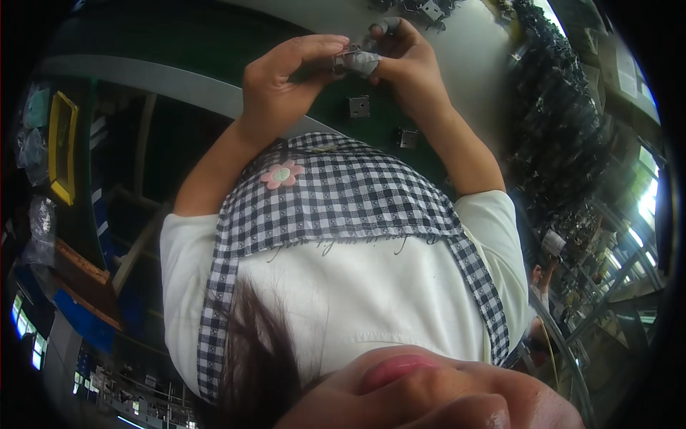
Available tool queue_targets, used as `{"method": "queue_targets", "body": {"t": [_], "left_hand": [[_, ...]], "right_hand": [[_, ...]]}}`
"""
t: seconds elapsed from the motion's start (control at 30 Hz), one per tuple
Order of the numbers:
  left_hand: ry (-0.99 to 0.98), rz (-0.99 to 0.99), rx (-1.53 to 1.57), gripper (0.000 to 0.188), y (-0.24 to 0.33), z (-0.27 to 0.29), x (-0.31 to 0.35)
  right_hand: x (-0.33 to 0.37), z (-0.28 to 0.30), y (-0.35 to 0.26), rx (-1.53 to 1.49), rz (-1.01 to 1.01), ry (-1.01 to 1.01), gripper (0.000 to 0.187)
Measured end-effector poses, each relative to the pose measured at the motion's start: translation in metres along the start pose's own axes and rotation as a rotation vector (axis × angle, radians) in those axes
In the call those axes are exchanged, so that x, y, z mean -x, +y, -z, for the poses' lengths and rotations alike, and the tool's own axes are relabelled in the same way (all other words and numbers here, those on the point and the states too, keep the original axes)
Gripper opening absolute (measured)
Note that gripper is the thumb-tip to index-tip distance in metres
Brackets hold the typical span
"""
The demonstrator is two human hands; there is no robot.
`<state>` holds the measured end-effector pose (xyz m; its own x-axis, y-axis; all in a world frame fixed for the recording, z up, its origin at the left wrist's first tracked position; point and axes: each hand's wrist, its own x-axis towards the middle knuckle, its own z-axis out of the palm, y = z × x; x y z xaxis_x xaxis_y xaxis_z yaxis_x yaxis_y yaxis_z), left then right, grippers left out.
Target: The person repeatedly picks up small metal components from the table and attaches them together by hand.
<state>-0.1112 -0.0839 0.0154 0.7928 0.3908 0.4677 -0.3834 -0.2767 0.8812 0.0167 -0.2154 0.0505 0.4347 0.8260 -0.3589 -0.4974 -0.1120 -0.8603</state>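
Note:
Pinched between the fingertips and thumb of my left hand [289, 68] is a small metal part [339, 66], held at the far edge of the green work surface [332, 107]. My right hand [412, 63] meets it from the other side. Its thumb, wrapped in grey tape, presses against the part, while the taped index finger curls above. The fingers hide much of the part's shape. Two more boxy silver metal pieces with small holes lie nearer me: one metal piece [359, 106] below my hands, another metal piece [407, 138] beside my right forearm.
A large heap of small dark metal parts [554, 107] spreads along the right. Another cluster of metal parts [431, 10] lies at the top on a pale surface [464, 50]. A yellow frame [63, 146] and clear plastic bags [41, 225] are at the left.

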Motion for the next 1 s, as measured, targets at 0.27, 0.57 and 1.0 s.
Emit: {"method": "queue_targets", "body": {"t": [0.27,0.57,1.0], "left_hand": [[-0.13,-0.183,-0.321,0.033,0.008,0.009,-0.01],[-0.114,0.081,-0.165,0.046,0.014,-0.015,-0.005],[-0.38,0.56,-0.903,0.058,-0.005,0.01,0.012]], "right_hand": [[-0.001,0.006,0.007,0.169,-0.087,-0.017,0.054],[0.011,0.003,0.01,0.062,-0.084,-0.111,0.033],[-0.053,0.028,-0.013,1.549,0.358,0.369,0.039]]}}
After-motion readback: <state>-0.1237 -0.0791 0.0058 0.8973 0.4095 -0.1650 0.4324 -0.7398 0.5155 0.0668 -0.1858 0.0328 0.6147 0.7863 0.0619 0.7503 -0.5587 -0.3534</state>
